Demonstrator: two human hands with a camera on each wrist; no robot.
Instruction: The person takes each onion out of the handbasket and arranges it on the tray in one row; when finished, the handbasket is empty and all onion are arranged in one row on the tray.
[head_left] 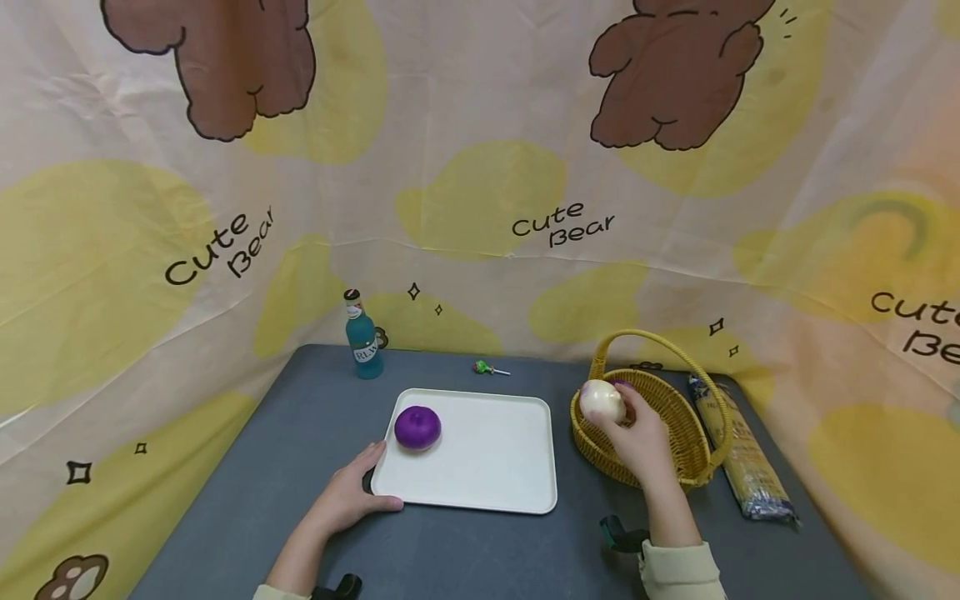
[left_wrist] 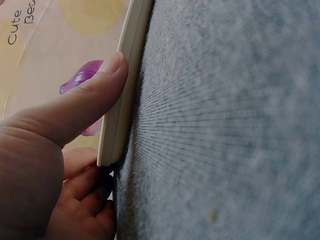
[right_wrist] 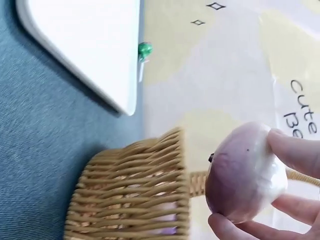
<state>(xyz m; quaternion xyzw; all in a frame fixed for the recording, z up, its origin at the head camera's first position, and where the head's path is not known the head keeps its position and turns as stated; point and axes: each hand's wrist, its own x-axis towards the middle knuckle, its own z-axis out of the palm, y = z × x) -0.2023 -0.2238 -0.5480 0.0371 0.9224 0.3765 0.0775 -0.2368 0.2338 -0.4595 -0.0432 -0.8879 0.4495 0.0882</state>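
My right hand (head_left: pixel 641 437) holds a round, shiny purple-and-white onion (right_wrist: pixel 245 175) between thumb and fingers. In the head view the onion is over the left part of the yellow wicker basket (head_left: pixel 693 442). My left hand (head_left: pixel 347 496) grips the near left corner of a white rectangular tray (head_left: pixel 487 450), thumb along its front edge and fingers at its left side. On the tray's left part sits a round, deep purple onion-like vegetable (head_left: pixel 417 427). The left wrist view shows my thumb (left_wrist: pixel 95 95) against the tray's edge, partly covering that vegetable.
Behind the tray lie a green-wrapped lollipop (head_left: pixel 487 367) and, farther left, an upright blue bottle (head_left: pixel 363 335). A long yellow plastic package (head_left: pixel 746 458) lies right of the basket. Something purple (right_wrist: pixel 165 220) shows through the weave. A patterned cloth hangs behind the grey table.
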